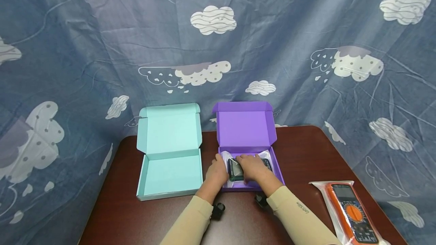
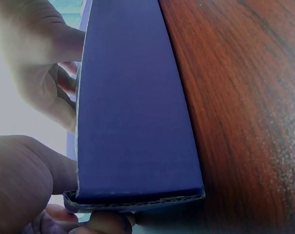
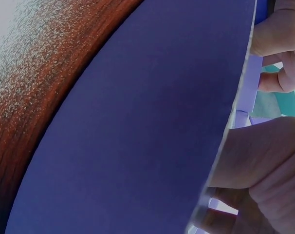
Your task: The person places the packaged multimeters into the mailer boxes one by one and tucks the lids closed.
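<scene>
In the head view a purple box (image 1: 246,129) stands open, its lid raised at the back. Inside it a dark multimeter (image 1: 235,170) with a grey screen lies sideways on a clear plastic bag (image 1: 266,155). My left hand (image 1: 216,171) holds the box's left wall; the left wrist view shows its thumb (image 2: 64,170) inside the corner and fingers outside. Across the middle of the multimeter, my right hand (image 1: 253,167) grips it and covers part of its face. The box's front wall (image 3: 138,122) hides those fingertips in the right wrist view.
A mint-green box (image 1: 173,175) stands open to the left of the purple one. At the table's right front lies an orange multimeter (image 1: 354,213) in a clear bag. Behind the brown table (image 1: 306,154) hangs a blue cloud-patterned curtain (image 1: 289,29).
</scene>
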A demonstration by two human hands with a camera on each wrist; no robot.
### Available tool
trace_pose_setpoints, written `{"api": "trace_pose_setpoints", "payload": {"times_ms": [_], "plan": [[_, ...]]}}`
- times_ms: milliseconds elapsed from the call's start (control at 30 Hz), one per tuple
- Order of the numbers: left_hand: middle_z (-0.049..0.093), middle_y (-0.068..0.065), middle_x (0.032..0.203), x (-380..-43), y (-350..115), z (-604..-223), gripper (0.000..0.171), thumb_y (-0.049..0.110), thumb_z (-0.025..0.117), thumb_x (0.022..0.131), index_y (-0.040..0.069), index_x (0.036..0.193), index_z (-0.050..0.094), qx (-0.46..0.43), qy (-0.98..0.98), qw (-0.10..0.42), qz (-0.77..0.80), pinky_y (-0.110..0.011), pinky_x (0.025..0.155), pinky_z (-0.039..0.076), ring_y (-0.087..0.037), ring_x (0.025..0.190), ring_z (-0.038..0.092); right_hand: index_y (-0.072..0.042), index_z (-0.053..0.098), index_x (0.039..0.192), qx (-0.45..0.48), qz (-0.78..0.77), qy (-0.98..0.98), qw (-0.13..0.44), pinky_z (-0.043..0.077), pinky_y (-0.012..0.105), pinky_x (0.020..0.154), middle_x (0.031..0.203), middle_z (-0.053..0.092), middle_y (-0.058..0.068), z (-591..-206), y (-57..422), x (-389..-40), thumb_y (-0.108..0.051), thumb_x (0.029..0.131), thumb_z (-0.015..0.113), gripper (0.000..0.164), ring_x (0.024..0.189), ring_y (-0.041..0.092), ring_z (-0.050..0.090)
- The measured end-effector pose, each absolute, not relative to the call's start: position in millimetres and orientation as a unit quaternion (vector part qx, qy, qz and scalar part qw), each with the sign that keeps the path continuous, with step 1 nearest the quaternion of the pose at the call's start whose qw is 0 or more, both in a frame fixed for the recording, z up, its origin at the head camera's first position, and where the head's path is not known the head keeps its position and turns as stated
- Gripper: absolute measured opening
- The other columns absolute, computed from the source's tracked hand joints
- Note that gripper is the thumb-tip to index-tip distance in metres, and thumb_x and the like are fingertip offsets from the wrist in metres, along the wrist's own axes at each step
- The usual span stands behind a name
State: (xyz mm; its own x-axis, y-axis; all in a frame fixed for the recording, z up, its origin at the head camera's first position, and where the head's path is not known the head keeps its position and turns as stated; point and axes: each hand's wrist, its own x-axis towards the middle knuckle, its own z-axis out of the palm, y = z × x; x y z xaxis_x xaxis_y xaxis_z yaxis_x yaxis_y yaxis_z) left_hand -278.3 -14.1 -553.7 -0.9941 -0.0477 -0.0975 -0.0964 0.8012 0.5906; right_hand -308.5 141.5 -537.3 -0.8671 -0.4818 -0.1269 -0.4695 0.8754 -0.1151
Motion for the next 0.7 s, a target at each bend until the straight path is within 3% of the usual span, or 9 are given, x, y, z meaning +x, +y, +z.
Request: {"api": "trace_pose_setpoints", "payload": {"times_ms": [200,700], "plan": [[0.058,-0.03,0.108,-277.5,-13.5,-554.1,0.073,0.003,0.079,0.082,-0.009,0.139,0.035,-0.039,0.947,0.043,0.315,-0.054,0.073,0.055,-0.041,0.083,0.066,-0.004,0.063,0.129,-0.248,-0.039,0.965,0.079,0.038,0.068,0.103,0.125,0.066,0.018,-538.4,142.5,-308.8,-0.013,0.047,0.102,0.091,0.117,0.044,0.061],[0.057,-0.028,0.105,-282.1,-13.4,-556.4,0.071,0.004,0.079,0.082,-0.008,0.137,0.035,-0.036,0.948,0.04,0.315,-0.053,0.072,0.055,-0.04,0.082,0.066,-0.004,0.063,0.127,-0.249,-0.041,0.965,0.073,0.04,0.066,0.102,0.123,0.066,0.019,-535.8,141.0,-309.3,-0.01,0.047,0.101,0.088,0.113,0.045,0.061]]}}
